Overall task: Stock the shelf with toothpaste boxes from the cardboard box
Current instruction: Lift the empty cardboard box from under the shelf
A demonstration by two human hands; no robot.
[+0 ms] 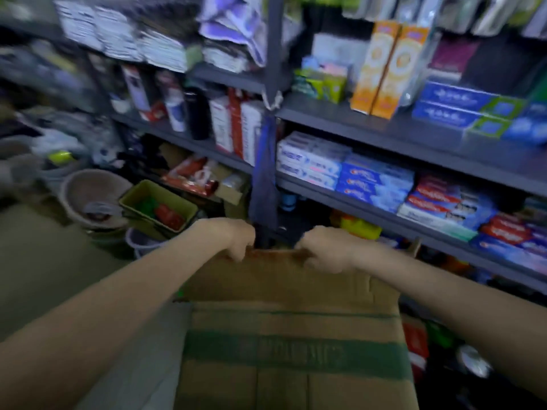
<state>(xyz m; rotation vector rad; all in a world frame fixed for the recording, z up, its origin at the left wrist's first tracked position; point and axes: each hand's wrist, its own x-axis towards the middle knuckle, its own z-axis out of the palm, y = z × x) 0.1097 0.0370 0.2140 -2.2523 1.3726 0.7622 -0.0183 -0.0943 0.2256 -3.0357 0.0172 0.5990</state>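
My left hand (236,236) and right hand (324,250) have the fingers closed on the far flap of the cardboard box (296,335) at lower centre, its green print too blurred to read, below the shelf (384,125) of toothpaste boxes (376,180).

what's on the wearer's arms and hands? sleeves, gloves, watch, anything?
Nothing visible. Both forearms are bare as far as the frame shows, no sleeve edge in view. The left hand and right hand are bare too: no gloves, and no watch or band at either wrist. Motion blur is too heavy to rule out small rings.
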